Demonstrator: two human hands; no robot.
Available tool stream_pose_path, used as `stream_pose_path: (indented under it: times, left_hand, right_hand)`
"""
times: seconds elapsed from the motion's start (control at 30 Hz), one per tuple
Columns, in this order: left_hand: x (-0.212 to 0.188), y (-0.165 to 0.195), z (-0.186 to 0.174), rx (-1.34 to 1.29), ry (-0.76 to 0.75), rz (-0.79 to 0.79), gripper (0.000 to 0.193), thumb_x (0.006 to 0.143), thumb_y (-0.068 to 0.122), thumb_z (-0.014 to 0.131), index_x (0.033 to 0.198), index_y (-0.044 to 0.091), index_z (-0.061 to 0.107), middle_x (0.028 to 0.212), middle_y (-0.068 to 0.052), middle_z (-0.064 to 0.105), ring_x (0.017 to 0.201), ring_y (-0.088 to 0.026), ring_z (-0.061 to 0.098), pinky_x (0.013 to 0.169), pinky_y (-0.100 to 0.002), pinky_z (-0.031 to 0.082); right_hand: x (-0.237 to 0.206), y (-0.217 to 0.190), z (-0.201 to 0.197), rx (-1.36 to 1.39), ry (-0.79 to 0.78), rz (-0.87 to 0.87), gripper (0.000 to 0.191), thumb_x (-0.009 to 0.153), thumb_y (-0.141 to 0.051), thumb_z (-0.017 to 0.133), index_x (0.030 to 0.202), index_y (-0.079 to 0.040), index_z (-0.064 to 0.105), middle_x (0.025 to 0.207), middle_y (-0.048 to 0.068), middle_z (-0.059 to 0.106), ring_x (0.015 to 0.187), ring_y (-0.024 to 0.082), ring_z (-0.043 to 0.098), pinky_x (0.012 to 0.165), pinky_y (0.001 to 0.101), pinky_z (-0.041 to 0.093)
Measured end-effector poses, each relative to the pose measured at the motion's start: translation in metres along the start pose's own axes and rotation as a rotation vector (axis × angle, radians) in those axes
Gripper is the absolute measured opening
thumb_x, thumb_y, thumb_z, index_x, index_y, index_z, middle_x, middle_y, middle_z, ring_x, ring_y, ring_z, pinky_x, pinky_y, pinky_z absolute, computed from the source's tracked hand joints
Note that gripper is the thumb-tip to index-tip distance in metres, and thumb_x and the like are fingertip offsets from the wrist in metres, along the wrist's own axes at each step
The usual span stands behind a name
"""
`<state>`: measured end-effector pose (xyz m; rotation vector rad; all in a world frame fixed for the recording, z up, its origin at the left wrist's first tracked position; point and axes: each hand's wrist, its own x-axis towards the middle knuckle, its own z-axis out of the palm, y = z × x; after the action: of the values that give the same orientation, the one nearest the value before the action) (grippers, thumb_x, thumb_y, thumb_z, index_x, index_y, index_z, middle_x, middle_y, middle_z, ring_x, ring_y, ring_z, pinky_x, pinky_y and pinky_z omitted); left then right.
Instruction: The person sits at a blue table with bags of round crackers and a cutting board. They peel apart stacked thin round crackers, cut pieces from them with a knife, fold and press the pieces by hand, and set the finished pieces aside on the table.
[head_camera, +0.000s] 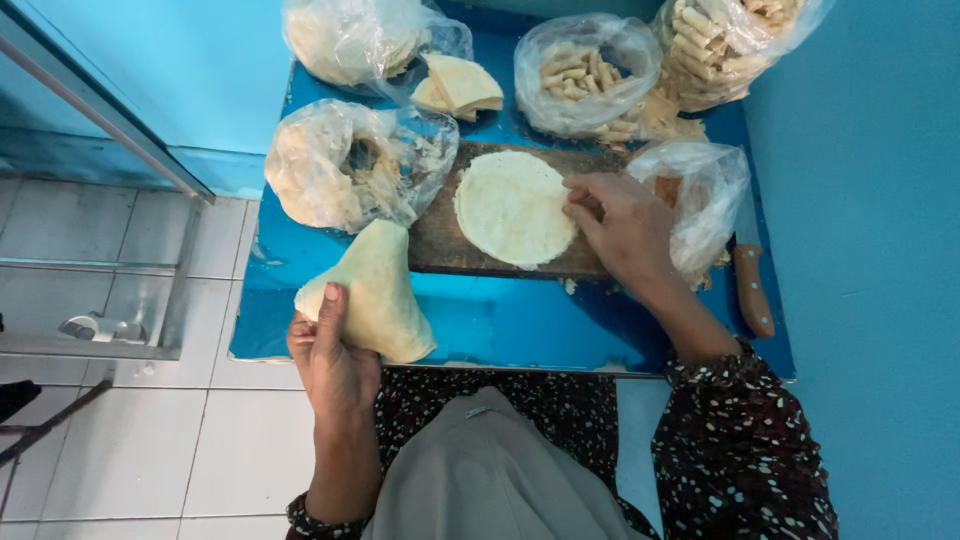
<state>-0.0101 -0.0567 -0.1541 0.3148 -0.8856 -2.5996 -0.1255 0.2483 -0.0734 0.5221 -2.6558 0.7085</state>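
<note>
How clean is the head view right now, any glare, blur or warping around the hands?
Head view: sharp, evenly lit. Glare streaks the glossy blue table and the plastic bags. The left hand with its folded flatbread and the right hand on the round flatbread are unblurred. Wide-angle bending shows at the edges.

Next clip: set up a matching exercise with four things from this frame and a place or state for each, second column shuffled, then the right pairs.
Things:
1. round flat wrapper
2. folded stack of wrappers
3. knife
4. bag of rolled sticks

Places or states:
A. held up in the left hand
B. at the table's right edge, wooden handle toward the person
C. flat on the wooden board, right hand touching its edge
D. at the back of the blue table, open

Pairs: 1-C, 2-A, 3-B, 4-D
</note>
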Motion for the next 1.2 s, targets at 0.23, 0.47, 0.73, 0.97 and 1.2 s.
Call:
stream_pose_path:
  times: [0.23,0.47,0.73,0.97,1.2]
  left_hand:
    - [-0.026,-0.001,0.006,-0.14,-0.049,-0.224,0.032,0.104,0.026,0.056,0.118,-0.002,0.062,0.119,-0.013,0.072,0.11,-0.023,0.071,0.098,-0.042,0.058]
    - [-0.051,-0.029,0.029,-0.16,-0.203,-0.299,0.047,0.116,0.033,0.05,0.137,-0.009,0.056,0.129,-0.017,0.066,0.109,-0.022,0.065,0.094,-0.035,0.053]
    - [-0.067,-0.039,0.047,-0.165,-0.299,-0.446,0.054,0.114,0.04,0.044,0.141,-0.007,0.052,0.138,-0.014,0.06,0.125,-0.022,0.057,0.106,-0.036,0.048]
    - [-0.072,-0.031,0.05,-0.15,-0.379,-0.41,0.056,0.112,0.039,0.044,0.14,-0.009,0.052,0.139,-0.017,0.061,0.127,-0.026,0.06,0.11,-0.041,0.048]
    - [-0.077,-0.046,0.049,-0.003,-0.317,-0.42,0.046,0.11,0.032,0.048,0.131,-0.007,0.061,0.132,-0.016,0.066,0.122,-0.022,0.064,0.108,-0.038,0.051]
  right_hand:
    - [-0.01,-0.032,-0.014,-0.019,0.171,-0.217,0.026,0.094,-0.01,0.081,0.119,-0.01,0.072,0.118,0.01,0.071,0.105,0.028,0.07,0.086,0.0385,0.056]
    - [-0.058,-0.105,-0.018,0.315,-0.066,-0.439,0.043,0.078,-0.023,0.088,0.114,-0.009,0.068,0.112,0.01,0.07,0.1,0.028,0.07,0.08,0.0387,0.057]
    - [-0.075,-0.106,0.003,0.231,0.012,-0.353,0.027,0.087,-0.008,0.083,0.112,-0.01,0.071,0.112,0.004,0.071,0.098,0.023,0.072,0.077,0.036,0.059]
    - [-0.094,-0.095,0.005,0.39,0.022,-0.385,0.031,0.078,-0.009,0.084,0.106,-0.009,0.071,0.11,0.008,0.071,0.097,0.026,0.071,0.081,0.0354,0.058]
    - [-0.123,-0.078,0.016,0.634,0.062,-0.136,0.021,0.088,0.002,0.078,0.105,-0.006,0.07,0.113,0.007,0.074,0.103,0.022,0.074,0.085,0.0317,0.061]
